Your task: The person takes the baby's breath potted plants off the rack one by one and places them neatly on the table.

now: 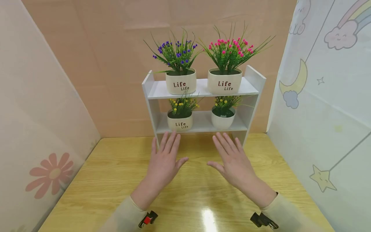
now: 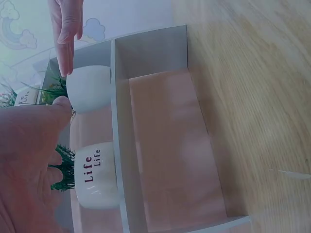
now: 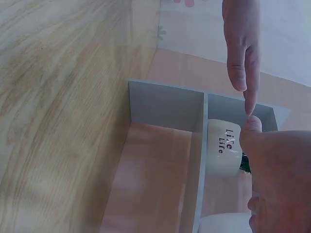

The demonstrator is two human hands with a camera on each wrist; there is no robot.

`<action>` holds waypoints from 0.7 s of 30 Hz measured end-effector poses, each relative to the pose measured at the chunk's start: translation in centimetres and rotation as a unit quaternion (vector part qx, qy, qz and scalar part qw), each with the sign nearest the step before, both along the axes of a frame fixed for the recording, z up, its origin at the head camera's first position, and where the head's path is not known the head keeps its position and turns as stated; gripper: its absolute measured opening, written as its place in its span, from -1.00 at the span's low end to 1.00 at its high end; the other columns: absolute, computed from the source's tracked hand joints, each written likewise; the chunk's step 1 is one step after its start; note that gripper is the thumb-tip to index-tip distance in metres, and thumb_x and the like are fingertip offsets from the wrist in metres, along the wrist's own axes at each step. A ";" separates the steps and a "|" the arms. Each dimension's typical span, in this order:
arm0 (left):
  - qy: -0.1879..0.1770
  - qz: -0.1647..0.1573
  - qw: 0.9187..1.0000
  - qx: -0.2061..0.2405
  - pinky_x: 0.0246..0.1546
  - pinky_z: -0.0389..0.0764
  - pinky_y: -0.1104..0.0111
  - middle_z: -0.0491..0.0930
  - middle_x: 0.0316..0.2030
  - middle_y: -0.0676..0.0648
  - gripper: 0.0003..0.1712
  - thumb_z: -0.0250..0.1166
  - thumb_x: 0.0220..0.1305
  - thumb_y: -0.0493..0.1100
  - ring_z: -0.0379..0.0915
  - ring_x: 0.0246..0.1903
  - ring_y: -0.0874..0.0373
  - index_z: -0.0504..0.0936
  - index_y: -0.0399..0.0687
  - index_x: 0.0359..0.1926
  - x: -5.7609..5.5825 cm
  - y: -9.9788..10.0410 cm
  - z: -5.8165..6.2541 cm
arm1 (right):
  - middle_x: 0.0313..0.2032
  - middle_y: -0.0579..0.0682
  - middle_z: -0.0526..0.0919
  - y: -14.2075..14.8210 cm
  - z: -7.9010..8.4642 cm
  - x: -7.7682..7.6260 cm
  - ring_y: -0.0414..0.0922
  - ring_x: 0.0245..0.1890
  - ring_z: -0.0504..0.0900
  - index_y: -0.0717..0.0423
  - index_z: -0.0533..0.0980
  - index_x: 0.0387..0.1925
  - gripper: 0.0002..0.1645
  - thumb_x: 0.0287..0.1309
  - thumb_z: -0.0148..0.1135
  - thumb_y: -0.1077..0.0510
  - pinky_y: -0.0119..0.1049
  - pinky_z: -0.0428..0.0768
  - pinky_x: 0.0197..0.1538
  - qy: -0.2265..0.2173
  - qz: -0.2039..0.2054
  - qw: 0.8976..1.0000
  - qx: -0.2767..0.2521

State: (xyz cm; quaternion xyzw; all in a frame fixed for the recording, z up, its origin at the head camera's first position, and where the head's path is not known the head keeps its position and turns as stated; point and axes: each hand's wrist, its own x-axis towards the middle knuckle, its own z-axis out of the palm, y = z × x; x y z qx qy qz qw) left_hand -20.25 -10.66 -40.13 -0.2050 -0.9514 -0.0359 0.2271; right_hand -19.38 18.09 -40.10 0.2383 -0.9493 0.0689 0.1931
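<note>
Both hands hold nothing. My left hand (image 1: 164,161) is stretched out palm down with straight fingers, in front of the lower left part of a white two-tier shelf (image 1: 203,131). Mirroring it, my right hand (image 1: 234,163) has its fingers straight and thumb spread, before the shelf's lower right part. On the lower tier stand a "Life" pot with yellow flowers (image 1: 180,123) and a plain white pot with yellow flowers (image 1: 223,121). The upper tier carries a "Life" pot with purple flowers (image 1: 181,83) and another with pink flowers (image 1: 224,83). In the left wrist view, the white pot (image 2: 89,89) appears beyond my fingers.
The shelf stands at the back of a wooden table (image 1: 191,196), against a peach backdrop (image 1: 116,64). Pale walls flank the table: a left wall (image 1: 43,96) with a flower print and a right wall (image 1: 318,119) with moon and star prints.
</note>
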 end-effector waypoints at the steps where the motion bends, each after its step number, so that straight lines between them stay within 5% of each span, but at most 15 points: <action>1: 0.000 0.001 1.000 0.002 0.61 -0.10 -0.37 0.04 0.75 -0.17 0.05 0.23 0.60 0.38 -0.11 0.72 -0.22 0.11 -0.11 0.77 0.0 0.0 0.1 | 0.76 0.17 -0.02 0.0 0.2 0.0 0.22 0.74 -0.04 0.20 0.02 0.77 0.20 0.53 0.12 -0.49 0.33 -0.09 0.67 0.003 0.000 1.000 0.002; 8: 0.000 0.007 1.000 0.009 0.64 -0.23 -0.32 0.02 0.76 -0.15 0.07 0.25 0.58 0.39 -0.23 0.75 -0.16 0.09 -0.10 0.78 0.0 -0.4 1.1 | 0.75 0.18 0.00 0.1 1.4 -0.2 0.23 0.73 0.00 0.18 0.03 0.77 0.20 0.56 -0.08 -0.58 0.35 -0.05 0.66 0.021 0.004 1.000 0.006; 15: -0.005 0.013 1.000 0.010 0.64 -0.28 -0.31 -0.03 0.77 -0.14 0.08 0.24 0.59 0.38 -0.31 0.75 -0.14 0.06 -0.09 0.79 -0.2 -0.6 1.9 | 0.73 0.21 0.06 0.0 2.3 -0.3 0.23 0.72 0.04 0.21 0.06 0.76 0.16 0.58 -0.02 -0.53 0.32 -0.03 0.67 0.049 0.014 0.999 0.012; 21: 0.018 0.011 1.000 0.010 0.64 -0.26 -0.31 -0.05 0.77 -0.14 0.07 0.23 0.60 0.37 -0.30 0.75 -0.15 0.05 -0.10 0.79 -0.4 -1.0 3.0 | 0.73 0.20 0.07 0.0 3.1 -0.4 0.21 0.73 0.03 0.21 0.07 0.76 0.21 0.56 -0.33 -0.62 0.33 -0.02 0.66 0.057 0.016 0.998 0.010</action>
